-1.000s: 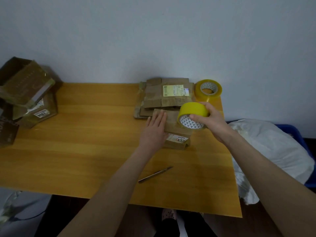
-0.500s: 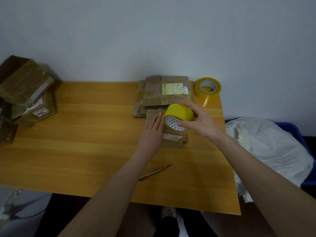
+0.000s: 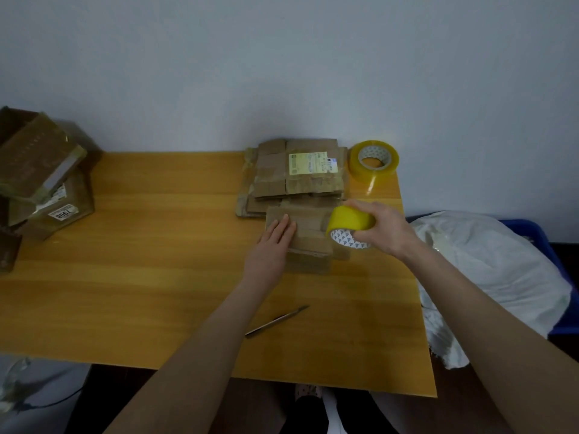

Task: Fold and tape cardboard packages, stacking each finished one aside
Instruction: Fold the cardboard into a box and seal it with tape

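Wooden bench against a pale wall: the left hand presses flat, fingers straight, on the folded package. Right hand grips the yellow tape roll (fingers curled round it) at the package's right edge.

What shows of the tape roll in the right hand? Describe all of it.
The tape roll is yellow, its core printed white with dark triangles. The right hand grips it from above, tilted, core opening toward the camera, over the right end of the cardboard package. Contact with the cardboard cannot be told.

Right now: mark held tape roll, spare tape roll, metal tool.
held tape roll (image 3: 349, 218), head view, yellow outer band.
spare tape roll (image 3: 363, 172), head view, front wall.
metal tool (image 3: 277, 320), head view, mid-shaft.
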The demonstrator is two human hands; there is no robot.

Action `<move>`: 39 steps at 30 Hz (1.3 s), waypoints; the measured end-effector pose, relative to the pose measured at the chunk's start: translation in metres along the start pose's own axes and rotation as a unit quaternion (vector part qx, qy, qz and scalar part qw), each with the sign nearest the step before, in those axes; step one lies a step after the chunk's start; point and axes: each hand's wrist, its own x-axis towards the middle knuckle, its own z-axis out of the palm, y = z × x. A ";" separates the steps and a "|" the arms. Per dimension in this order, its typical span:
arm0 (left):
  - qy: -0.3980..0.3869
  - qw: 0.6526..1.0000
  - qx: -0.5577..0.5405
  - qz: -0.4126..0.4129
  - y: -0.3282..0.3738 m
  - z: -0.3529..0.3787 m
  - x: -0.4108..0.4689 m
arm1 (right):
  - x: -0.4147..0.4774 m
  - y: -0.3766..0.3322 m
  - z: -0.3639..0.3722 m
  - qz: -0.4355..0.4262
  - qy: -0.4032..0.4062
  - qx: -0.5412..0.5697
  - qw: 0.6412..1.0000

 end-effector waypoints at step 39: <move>0.065 0.995 0.033 0.068 -0.006 0.034 -0.031 | -0.016 -0.002 0.070 0.054 -0.130 0.070 0.988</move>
